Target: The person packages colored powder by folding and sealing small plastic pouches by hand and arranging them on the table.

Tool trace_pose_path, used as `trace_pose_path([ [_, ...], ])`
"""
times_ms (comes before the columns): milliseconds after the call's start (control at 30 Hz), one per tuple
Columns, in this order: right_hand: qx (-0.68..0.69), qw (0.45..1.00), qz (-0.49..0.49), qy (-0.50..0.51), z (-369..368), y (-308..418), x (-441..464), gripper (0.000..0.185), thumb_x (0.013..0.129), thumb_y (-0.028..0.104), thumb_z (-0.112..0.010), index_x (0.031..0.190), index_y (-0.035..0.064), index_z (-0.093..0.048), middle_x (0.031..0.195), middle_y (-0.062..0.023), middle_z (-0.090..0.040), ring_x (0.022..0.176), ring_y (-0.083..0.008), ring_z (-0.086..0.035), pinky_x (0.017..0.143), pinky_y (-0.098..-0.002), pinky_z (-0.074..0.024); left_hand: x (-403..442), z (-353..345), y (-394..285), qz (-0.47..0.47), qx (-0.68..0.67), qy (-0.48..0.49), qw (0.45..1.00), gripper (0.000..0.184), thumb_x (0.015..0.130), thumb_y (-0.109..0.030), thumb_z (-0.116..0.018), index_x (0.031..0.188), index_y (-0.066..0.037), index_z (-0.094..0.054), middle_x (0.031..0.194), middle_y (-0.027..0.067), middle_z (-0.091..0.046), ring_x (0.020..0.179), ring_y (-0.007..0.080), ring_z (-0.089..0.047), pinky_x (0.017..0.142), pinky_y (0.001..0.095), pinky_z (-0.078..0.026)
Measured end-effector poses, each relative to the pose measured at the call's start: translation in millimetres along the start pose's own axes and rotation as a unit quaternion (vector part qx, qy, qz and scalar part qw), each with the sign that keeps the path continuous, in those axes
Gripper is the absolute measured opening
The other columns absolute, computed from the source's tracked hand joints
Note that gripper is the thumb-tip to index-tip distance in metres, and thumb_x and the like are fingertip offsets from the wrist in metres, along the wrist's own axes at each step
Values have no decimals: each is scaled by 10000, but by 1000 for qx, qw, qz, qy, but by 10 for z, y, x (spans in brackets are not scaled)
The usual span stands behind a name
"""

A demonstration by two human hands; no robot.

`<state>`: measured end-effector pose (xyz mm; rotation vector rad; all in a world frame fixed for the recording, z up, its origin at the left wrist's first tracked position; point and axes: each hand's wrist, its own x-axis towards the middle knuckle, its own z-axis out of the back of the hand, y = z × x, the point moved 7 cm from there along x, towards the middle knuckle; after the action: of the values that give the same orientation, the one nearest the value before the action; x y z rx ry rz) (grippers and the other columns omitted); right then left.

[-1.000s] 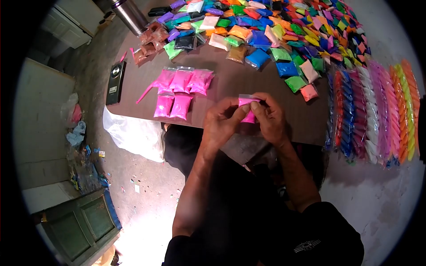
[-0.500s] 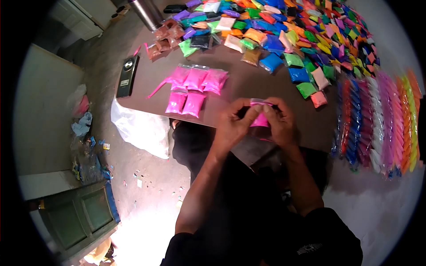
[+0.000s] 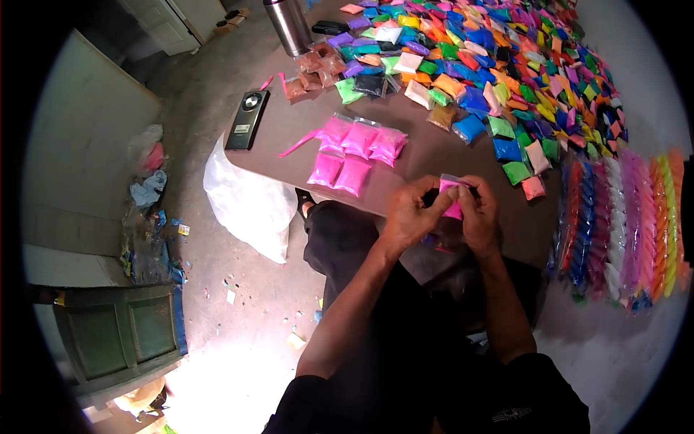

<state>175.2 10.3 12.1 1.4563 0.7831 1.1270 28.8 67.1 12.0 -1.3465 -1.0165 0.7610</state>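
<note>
Between my two hands, over the near edge of the table (image 3: 289, 119), is a small clear bag of pink material (image 3: 452, 205). My left hand (image 3: 413, 211) pinches it from the left, thumb across the front. On the other side my right hand (image 3: 478, 215) grips it with the thumb close to the left one. Left of my hands, several filled pink bags (image 3: 353, 176) lie grouped in two rows. A thin pink strip (image 3: 298, 143) sticks out beside them.
A black phone (image 3: 247, 121) lies near the table's left edge, with a steel tumbler (image 3: 288, 27) behind. Brown bags (image 3: 311, 72) sit near it. A big heap of colourful bags (image 3: 499, 65) covers the back; twisted colourful bundles (image 3: 614, 224) hang at right. A white plastic bag (image 3: 246, 210) is below.
The whole view has shifted, so the table and my hands appear further right and lower. Both hands still hold the pink bag, with their grip only slightly changed.
</note>
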Motion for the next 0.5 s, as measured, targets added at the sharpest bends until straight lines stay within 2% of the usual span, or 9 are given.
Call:
trace_pose_path([
  [67,-20,1000,-10,-12,21,-5,1,172,1033,137,-611,1135,1,-641,1016,-46,-645,952,-111,-592,852,-270,-494,9,5,-39,-2,41,6,999,177,975,-172,-738,929,-5,-703,703,25,-603,666,54,-511,569,286,-429],
  [133,-45,999,-1,-9,14,17,14,182,1031,149,-614,1137,3,-641,1015,-53,-651,953,-118,-598,853,-275,-497,-5,15,59,43,47,4,998,211,955,-194,-749,891,-4,-683,670,40,-560,650,57,-483,556,302,-414],
  [267,-91,996,12,10,-26,96,31,208,1027,179,-619,1144,8,-642,1005,-71,-660,953,-136,-613,852,-290,-507,55,17,161,3,-4,-11,1000,225,950,-185,-753,859,-1,-661,657,45,-527,645,57,-465,547,305,-407],
  [333,-68,997,23,5,-15,19,40,209,1030,180,-616,1146,8,-641,1004,-71,-661,948,-137,-614,851,-292,-509,32,25,94,0,66,4,998,180,992,-176,-726,994,4,-716,724,-29,-606,675,35,-511,568,249,-415],
  [400,-48,998,30,-1,5,-28,31,209,1033,180,-613,1147,8,-641,1003,-70,-661,943,-138,-616,849,-293,-510,15,24,17,-13,85,-1,996,189,985,-182,-735,987,6,-713,705,-10,-607,668,41,-519,565,264,-422],
  [467,-33,999,-4,-22,34,-102,29,212,1036,183,-614,1153,8,-643,1010,-68,-665,932,-135,-615,843,-292,-511,0,21,-83,-34,108,-13,994,204,979,-192,-742,1006,8,-710,702,16,-626,659,66,-555,585,276,-458],
  [500,-30,999,-5,-25,28,-89,35,212,1036,183,-614,1153,8,-643,1010,-68,-665,932,-135,-615,843,-292,-511,-15,33,-177,-77,109,-42,990,220,953,-206,-757,993,-1,-686,740,114,-641,622,190,-592,564,329,-466],
])
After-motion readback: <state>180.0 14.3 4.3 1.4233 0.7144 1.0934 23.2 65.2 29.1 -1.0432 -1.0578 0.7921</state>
